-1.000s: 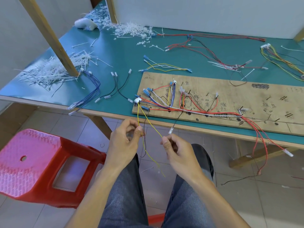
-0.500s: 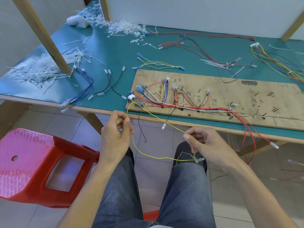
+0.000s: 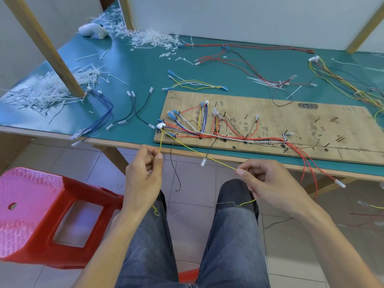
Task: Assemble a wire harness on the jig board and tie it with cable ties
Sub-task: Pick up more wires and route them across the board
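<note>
A: Change?
B: Hands have spread apart. Left hand (image 3: 143, 177) pinches left yellow wire (image 3: 160, 142), right hand (image 3: 268, 181) pinches right yellow wire (image 3: 187, 144), now taut. White connector (image 3: 161, 125) sits just above left hand on jig board (image 3: 291, 113). Looks untangled, ready for routing.

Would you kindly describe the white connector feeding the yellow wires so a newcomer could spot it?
Find the plywood jig board on the green table and go to its near left corner. The white connector sits there; unlike the blue terminals beside it, two yellow wires run from it to the left hand and right hand.
</note>
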Tool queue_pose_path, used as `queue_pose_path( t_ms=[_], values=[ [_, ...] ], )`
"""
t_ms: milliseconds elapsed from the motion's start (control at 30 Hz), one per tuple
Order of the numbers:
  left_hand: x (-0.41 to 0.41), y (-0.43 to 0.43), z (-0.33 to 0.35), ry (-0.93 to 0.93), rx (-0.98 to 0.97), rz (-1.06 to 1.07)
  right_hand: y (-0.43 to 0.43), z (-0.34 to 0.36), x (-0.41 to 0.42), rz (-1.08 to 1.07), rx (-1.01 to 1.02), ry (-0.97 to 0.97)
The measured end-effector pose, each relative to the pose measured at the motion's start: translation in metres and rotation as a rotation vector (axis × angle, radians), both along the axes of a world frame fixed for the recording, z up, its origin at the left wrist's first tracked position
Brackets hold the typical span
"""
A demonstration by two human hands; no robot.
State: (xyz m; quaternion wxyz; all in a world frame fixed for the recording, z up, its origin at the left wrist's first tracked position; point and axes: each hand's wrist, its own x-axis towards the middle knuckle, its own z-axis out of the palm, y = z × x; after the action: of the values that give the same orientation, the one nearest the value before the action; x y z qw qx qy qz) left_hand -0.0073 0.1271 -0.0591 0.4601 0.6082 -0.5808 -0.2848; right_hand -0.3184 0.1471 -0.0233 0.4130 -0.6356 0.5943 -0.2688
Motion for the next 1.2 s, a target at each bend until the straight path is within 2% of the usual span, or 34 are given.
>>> queue_pose_path(
  t_ms=[133, 233, 333, 400, 467, 533, 633, 800, 933, 1200],
  values=[
    [-0.002, 0.006, 0.004, -0.083, 0.009, -0.017, 0.009, 0.014, -0.005, 0.040, -0.035, -0.095],
    [0.001, 0.007, 0.010, -0.284, -0.042, 0.054, 0.015, 0.024, -0.009, 0.034, -0.040, -0.181],
    [0.003, 0.003, 0.022, -0.475, -0.212, 0.136, 0.020, 0.033, -0.011, -0.001, -0.040, -0.249],
    [0.003, -0.003, 0.029, -0.545, -0.326, 0.069, 0.022, 0.036, -0.012, 0.001, -0.035, -0.280],
    [0.004, -0.013, 0.035, -0.599, -0.363, -0.047, 0.025, 0.037, -0.011, 0.032, -0.018, -0.271],
    [0.004, -0.022, 0.035, -0.640, -0.320, -0.111, 0.031, 0.035, -0.009, 0.068, 0.010, -0.254],
    [0.008, -0.029, 0.033, -0.664, -0.259, -0.136, 0.043, 0.031, -0.001, 0.120, 0.065, -0.246],
    [0.010, -0.035, 0.034, -0.678, -0.264, -0.173, 0.056, 0.028, 0.012, 0.306, 0.153, -0.213],
    [0.011, -0.037, 0.039, -0.717, -0.196, -0.170, 0.048, 0.041, -0.002, 0.158, 0.164, -0.298],
    [0.013, -0.038, 0.043, -0.794, -0.126, -0.192, 0.026, 0.054, -0.039, -0.115, 0.043, -0.390]
  ],
)
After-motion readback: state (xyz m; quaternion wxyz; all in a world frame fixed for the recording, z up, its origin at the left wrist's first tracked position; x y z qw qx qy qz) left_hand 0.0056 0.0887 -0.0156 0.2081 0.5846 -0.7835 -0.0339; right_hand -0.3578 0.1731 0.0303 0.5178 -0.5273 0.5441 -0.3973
